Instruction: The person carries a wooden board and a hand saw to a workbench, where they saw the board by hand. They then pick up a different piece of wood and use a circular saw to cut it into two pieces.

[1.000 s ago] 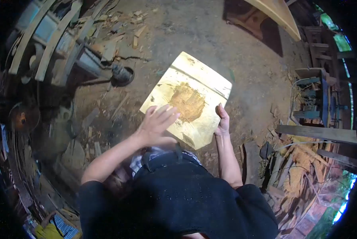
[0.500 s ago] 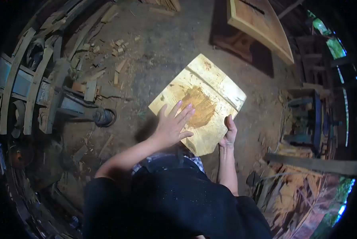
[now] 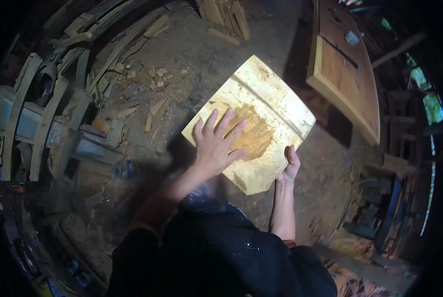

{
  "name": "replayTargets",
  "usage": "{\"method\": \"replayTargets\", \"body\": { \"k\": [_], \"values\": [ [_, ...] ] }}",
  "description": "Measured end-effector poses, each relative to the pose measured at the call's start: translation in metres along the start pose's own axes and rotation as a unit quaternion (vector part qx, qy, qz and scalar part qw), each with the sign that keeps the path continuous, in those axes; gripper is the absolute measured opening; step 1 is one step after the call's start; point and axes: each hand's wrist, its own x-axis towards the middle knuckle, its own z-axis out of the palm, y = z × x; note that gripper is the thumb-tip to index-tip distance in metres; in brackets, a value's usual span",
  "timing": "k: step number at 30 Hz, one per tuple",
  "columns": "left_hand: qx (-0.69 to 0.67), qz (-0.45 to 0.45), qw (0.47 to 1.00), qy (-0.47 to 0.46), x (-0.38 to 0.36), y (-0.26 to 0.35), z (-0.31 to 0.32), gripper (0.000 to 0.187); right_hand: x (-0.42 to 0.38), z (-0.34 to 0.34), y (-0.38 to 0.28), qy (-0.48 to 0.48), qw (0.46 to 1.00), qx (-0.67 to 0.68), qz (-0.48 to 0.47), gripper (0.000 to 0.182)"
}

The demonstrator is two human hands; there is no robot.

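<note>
A pale yellow, flat board (image 3: 280,106) with a dark groove or strip near its far edge is held up in front of my body. An orange-brown patch like sawdust (image 3: 258,141) covers its middle. My left hand (image 3: 215,143) lies palm down on the board's left part with fingers spread, the fingertips at the edge of the patch. The board's lower right edge is gripped by my right hand (image 3: 289,167), thumb on top and the other fingers hidden underneath.
A thick wooden tabletop or slab (image 3: 347,79) stands at the upper right. Wood offcuts (image 3: 159,81) and chips litter the floor ahead and left. Curved wooden pieces (image 3: 46,126) rest on a bench at the left. Stacked planks (image 3: 226,20) stand at the top.
My view has turned, so the surroundings shift. My left hand has moved slightly up and right with the fingers still spread. The right hand keeps its grip on the board.
</note>
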Motion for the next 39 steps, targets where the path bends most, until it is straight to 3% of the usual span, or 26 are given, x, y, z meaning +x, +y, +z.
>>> {"method": "replayTargets", "body": {
  "k": [4, 6, 7, 8, 9, 10, 11, 12, 14, 15, 17, 20, 22, 26, 29, 30, 31, 34, 35, 39],
  "values": [
    [0.041, -0.088, 0.994, 0.058, 0.026, -0.005, -0.015, 0.063, 0.009, 0.002, -0.016, -0.027, 0.999, 0.003, 0.035, 0.058],
    [-0.023, -0.190, 0.980, 0.057, 0.032, -0.015, -0.024, 0.066, 0.018, 0.002, -0.021, -0.027, 0.999, -0.003, 0.030, 0.057],
    [-0.071, -0.209, 0.971, 0.093, 0.036, -0.021, -0.028, 0.053, 0.022, -0.002, -0.023, -0.033, 0.999, 0.005, 0.038, 0.058],
    [-0.066, -0.211, 0.971, 0.095, 0.036, -0.031, -0.024, 0.053, 0.025, -0.004, -0.025, -0.037, 0.998, 0.013, 0.043, 0.058],
    [-0.252, -0.252, 0.931, 0.072, 0.036, -0.042, -0.015, 0.046, 0.026, -0.003, -0.027, -0.039, 0.998, 0.016, 0.045, 0.058],
    [-0.428, -0.282, 0.857, 0.046, 0.038, -0.051, -0.008, 0.039, 0.029, 0.001, -0.028, -0.040, 0.997, 0.025, 0.055, 0.058],
    [-0.399, -0.254, 0.870, 0.137, 0.041, -0.044, -0.007, 0.030, 0.036, 0.005, -0.031, -0.045, 0.996, 0.033, 0.064, 0.057],
    [-0.396, -0.253, 0.872, 0.139, 0.043, -0.045, -0.006, 0.030, 0.042, 0.007, -0.034, -0.049, 0.996, 0.034, 0.064, 0.057],
    [-0.458, -0.282, 0.830, 0.148, 0.044, -0.044, -0.006, 0.030, 0.054, 0.007, -0.040, -0.025, 0.995, -0.009, 0.092, 0.056],
    [-0.527, -0.297, 0.778, 0.169, 0.046, -0.034, -0.011, 0.027, 0.060, 0.011, -0.045, -0.030, 0.995, -0.010, 0.095, 0.056],
    [-0.511, -0.320, 0.777, 0.182, 0.044, -0.028, -0.017, 0.024, 0.065, 0.019, -0.054, -0.022, 0.973, -0.226, 0.051, 0.055],
    [-0.474, -0.363, 0.779, 0.192, 0.044, -0.006, -0.045, 0.016, 0.081, 0.033, -0.065, -0.005, 0.958, -0.275, 0.083, 0.051],
    [-0.471, -0.347, 0.765, 0.271, 0.036, -0.002, -0.041, 0.024, 0.085, 0.045, -0.063, -0.017, 0.957, -0.280, 0.072, 0.053],
    [-0.492, -0.332, 0.756, 0.277, 0.010, 0.010, -0.061, 0.025, 0.067, 0.065, -0.058, 0.009, 0.958, -0.282, 0.045, 0.050],
    [-0.518, -0.355, 0.724, 0.285, -0.018, 0.028, -0.075, 0.024, 0.055, 0.070, -0.055, 0.012, 0.955, -0.293, 0.041, 0.050],
    [-0.546, -0.379, 0.687, 0.293, -0.030, 0.032, -0.079, 0.022, 0.047, 0.084, -0.052, 0.017, 0.948, -0.316, 0.033, 0.050],
    [-0.568, -0.408, 0.647, 0.302, -0.038, 0.027, -0.081, 0.019, 0.046, 0.096, -0.047, 0.030, 0.930, -0.363, 0.046, 0.049],
    [-0.512, -0.495, 0.638, 0.294, -0.051, 0.004, -0.088, 0.019, 0.097, 0.050, -0.007, 0.008, 0.928, -0.355, 0.111, 0.053],
    [-0.499, -0.479, 0.645, 0.325, -0.054, -0.006, -0.081, 0.019, 0.102, 0.059, 0.001, -0.033, 0.943, -0.292, 0.155, 0.055],
    [-0.498, -0.484, 0.617, 0.371, -0.066, -0.026, -0.090, 0.017, 0.103, 0.127, 0.010, -0.079, 0.936, -0.247, 0.240, 0.055]
  ]
}}
